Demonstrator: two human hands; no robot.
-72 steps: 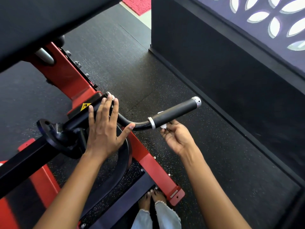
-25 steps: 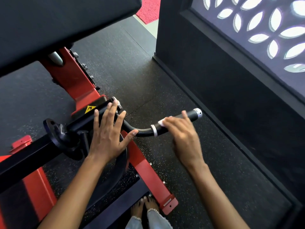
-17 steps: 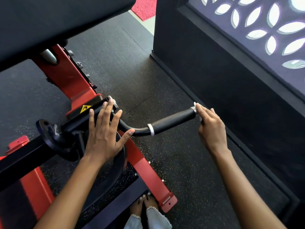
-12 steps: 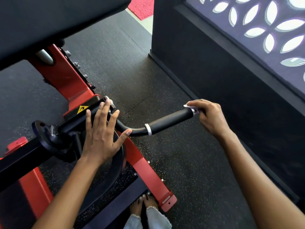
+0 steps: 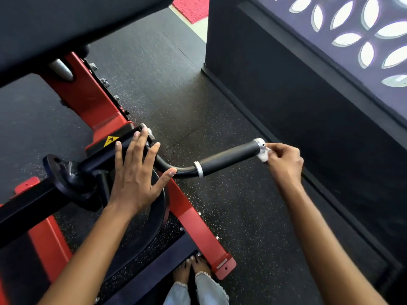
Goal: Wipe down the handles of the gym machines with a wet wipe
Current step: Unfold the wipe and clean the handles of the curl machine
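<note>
A black rubber handle [image 5: 229, 156] with a silver end cap sticks out to the right from a red and black gym machine [image 5: 88, 102]. My right hand [image 5: 284, 161] pinches a small white wet wipe [image 5: 263, 155] against the silver end cap at the handle's tip. My left hand [image 5: 136, 175] lies flat with straight, spread fingers on the black lever arm of the machine, the thumb touching the curved bar below the handle.
A black padded seat [image 5: 66, 23] overhangs the top left. A dark wall [image 5: 308, 102] with a cut-out patterned screen runs along the right. Speckled black rubber floor [image 5: 231, 216] lies beneath. My bare feet [image 5: 191, 269] stand beside the red base rail.
My right hand slid the wipe outward along the handle from the grip's inner part to the silver end cap. My left hand stayed flat on the lever arm.
</note>
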